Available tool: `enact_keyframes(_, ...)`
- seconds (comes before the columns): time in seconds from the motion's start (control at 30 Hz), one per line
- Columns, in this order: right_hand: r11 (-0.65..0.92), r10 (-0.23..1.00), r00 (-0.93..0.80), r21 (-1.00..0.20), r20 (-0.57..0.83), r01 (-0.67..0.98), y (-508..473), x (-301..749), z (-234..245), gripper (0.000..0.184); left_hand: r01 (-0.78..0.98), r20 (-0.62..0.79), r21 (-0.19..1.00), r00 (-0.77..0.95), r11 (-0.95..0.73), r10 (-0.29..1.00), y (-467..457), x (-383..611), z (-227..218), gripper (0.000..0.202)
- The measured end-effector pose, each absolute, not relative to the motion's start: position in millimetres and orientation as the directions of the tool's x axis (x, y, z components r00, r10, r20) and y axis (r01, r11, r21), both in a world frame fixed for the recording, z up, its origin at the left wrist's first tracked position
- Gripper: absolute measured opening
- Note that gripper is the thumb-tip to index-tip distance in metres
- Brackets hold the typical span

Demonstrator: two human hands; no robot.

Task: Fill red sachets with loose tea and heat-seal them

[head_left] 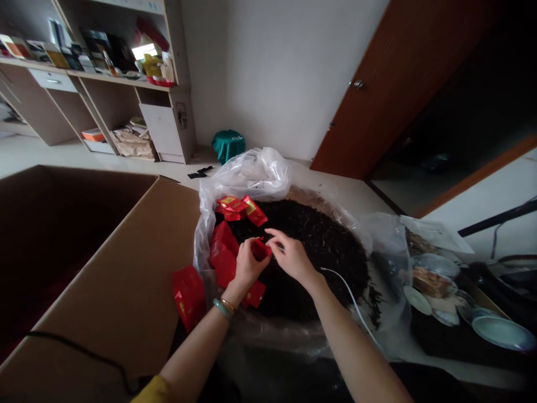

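My left hand is closed around a small red foil packet whose mouth faces up. Just right of it is my right hand, index finger stretched out and the other fingertips close to the packet's rim; I cannot tell whether they touch it. Both hands are above a heap of dark, dry, twisted leaves that look like tea, inside a large clear plastic bag. Several filled-looking red packets lie on the heap's far edge. Flat red packets rest by my left hand.
A large open cardboard box stands at left, with another red packet beside it. A white cable crosses the bag on the right. Plastic tubs and lids stand further right. Behind are a green-covered bin, a desk and a wooden door.
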State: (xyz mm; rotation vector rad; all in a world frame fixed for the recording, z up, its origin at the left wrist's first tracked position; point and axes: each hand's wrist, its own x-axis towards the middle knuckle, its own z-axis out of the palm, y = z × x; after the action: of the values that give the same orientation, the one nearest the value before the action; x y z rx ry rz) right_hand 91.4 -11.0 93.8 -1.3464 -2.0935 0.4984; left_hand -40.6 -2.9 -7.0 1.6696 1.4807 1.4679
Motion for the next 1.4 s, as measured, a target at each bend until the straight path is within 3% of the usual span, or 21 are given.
enact_keyframes(0.07, 0.299, 0.953, -0.187, -0.654, 0.237, 0.694, -12.3, 106.0, 84.5, 0.029, 0.4, 0.398, 0.864, -0.165, -0.307, 0.903, -3.1, -40.1, -5.2, 0.048)
enact_keyframes(0.17, 0.18, 0.959, -0.264, -0.509, -0.099, 0.842, -19.9, 120.3, 61.2, 0.022, 0.4, 0.396, 0.866, -0.182, -0.3, 0.9, -4.3, -39.3, -3.0, 0.046)
enact_keyframes(0.23, 0.194, 0.915, -0.298, -0.35, -0.273, 0.916, -28.6, 118.8, 44.7, 0.044, 0.401, 0.386, 0.87, -0.192, -0.287, 0.902, -5.1, -39.0, -2.4, 0.044)
enact_keyframes(0.3, 0.204, 0.901, -0.265, -0.204, -0.344, 0.958, -37.9, 109.8, 31.8, 0.07, 0.403, 0.382, 0.871, -0.195, -0.281, 0.903, -5.7, -39.0, -2.5, 0.043)
enact_keyframes(0.4, 0.221, 0.915, -0.246, -0.113, -0.319, 0.969, -47.8, 94.5, 21.7, 0.072, 0.401, 0.393, 0.868, -0.189, -0.295, 0.9, -5.7, -39.3, -3.2, 0.045)
enact_keyframes(0.47, 0.235, 0.918, -0.27, -0.149, -0.289, 0.96, -49.1, 90.9, 19.0, 0.057, 0.4, 0.392, 0.868, -0.187, -0.295, 0.901, -5.5, -39.6, -3.1, 0.045)
enact_keyframes(0.57, 0.217, 0.931, -0.288, -0.297, -0.223, 0.93, -42.5, 99.7, 20.3, 0.039, 0.4, 0.385, 0.87, -0.183, -0.289, 0.905, -5.3, -39.9, -2.1, 0.047)
enact_keyframes(0.7, 0.172, 0.974, -0.225, -0.574, -0.022, 0.8, -23.4, 123.2, 44.2, 0.026, 0.411, 0.394, 0.862, -0.171, -0.298, 0.903, -5.4, -40.1, -1.2, 0.048)
enact_keyframes(0.8, 0.229, 0.972, -0.191, -0.7, 0.134, 0.676, -9.0, 131.2, 78.1, 0.019, 0.422, 0.402, 0.854, -0.164, -0.304, 0.901, -5.2, -40.0, -1.4, 0.049)
enact_keyframes(0.97, 0.359, 0.932, -0.272, -0.697, 0.238, 0.621, 7.8, 112.1, 117.5, 0.027, 0.409, 0.391, 0.862, -0.163, -0.299, 0.906, -4.6, -40.1, -3.3, 0.05)
enact_keyframes(1.07, 0.363, 0.93, -0.279, -0.695, 0.237, 0.62, 13.0, 99.0, 119.4, 0.032, 0.399, 0.381, 0.869, -0.166, -0.292, 0.909, -4.1, -40.2, -4.7, 0.051)
enact_keyframes(1.2, 0.353, 0.935, -0.218, -0.677, 0.28, 0.646, 11.8, 103.0, 112.3, 0.025, 0.385, 0.379, 0.876, -0.181, -0.289, 0.908, -3.7, -40.1, -4.9, 0.052)
enact_keyframes(1.4, 0.229, 0.959, -0.283, -0.634, 0.015, 0.739, -4.1, 120.5, 104.1, 0.011, 0.342, 0.36, 0.898, -0.213, -0.276, 0.908, -3.0, -40.4, -4.4, 0.05)
